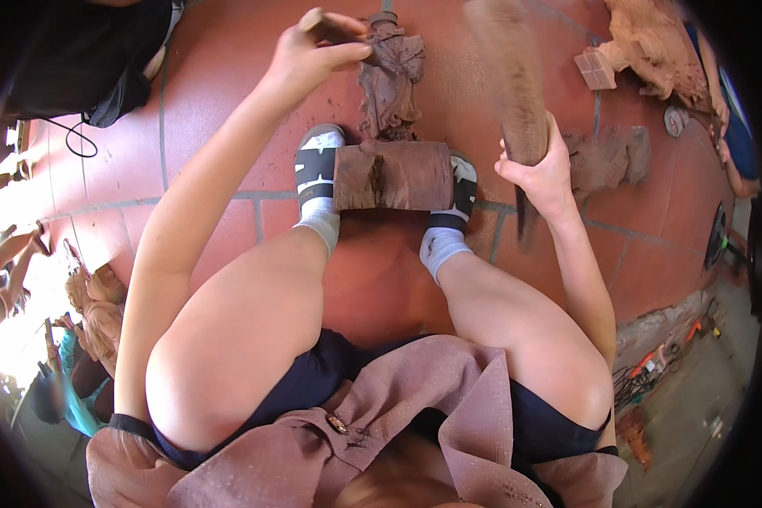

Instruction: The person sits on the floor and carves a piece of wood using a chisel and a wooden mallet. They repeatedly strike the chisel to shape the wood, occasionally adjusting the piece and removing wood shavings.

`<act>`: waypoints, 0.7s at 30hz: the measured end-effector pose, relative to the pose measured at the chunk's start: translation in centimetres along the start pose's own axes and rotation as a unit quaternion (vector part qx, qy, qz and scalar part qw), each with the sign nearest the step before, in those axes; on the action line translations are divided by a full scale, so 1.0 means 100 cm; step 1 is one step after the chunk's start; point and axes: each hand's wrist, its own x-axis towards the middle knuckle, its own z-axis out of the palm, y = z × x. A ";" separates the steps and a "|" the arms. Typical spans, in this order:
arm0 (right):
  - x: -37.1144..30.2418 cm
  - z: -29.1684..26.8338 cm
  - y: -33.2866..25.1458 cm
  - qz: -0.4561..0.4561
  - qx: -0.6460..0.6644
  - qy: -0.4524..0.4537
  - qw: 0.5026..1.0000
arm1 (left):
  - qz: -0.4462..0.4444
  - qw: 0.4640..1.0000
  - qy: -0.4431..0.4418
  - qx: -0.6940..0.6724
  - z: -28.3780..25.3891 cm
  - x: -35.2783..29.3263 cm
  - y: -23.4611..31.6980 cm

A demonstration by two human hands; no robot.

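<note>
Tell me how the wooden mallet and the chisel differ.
The wooden mallet in the right hand is thick, long and blurred, raised clear of the carved figure. The chisel in the left hand is thin, mostly hidden by fingers, its end at the figure. Each is gripped by one hand.

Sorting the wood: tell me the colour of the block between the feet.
Reddish-brown block, clearest in the head view.

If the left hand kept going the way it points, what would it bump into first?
Probably the reddish wood carving. The left hand grips a chisel whose tip points right at the carving's top, seemingly already touching it, though depth is hard to judge.
</note>
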 end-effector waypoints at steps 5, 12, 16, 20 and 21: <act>-0.001 -0.010 0.027 0.022 0.161 0.033 0.986 | -0.055 0.996 0.047 -0.053 -0.024 -0.037 -0.005; 0.012 -0.017 0.049 0.011 0.216 0.098 0.971 | -0.056 0.996 0.062 -0.026 -0.008 -0.020 -0.011; 0.018 -0.014 0.051 0.015 0.215 0.093 0.972 | -0.016 1.000 -0.006 0.020 0.010 0.000 -0.006; 0.022 -0.011 0.061 0.010 0.214 0.068 0.974 | 0.001 0.995 -0.064 0.071 0.015 0.017 -0.019; 0.023 -0.008 0.065 0.009 0.213 0.057 0.975 | 0.001 0.994 -0.074 0.086 0.014 0.019 -0.021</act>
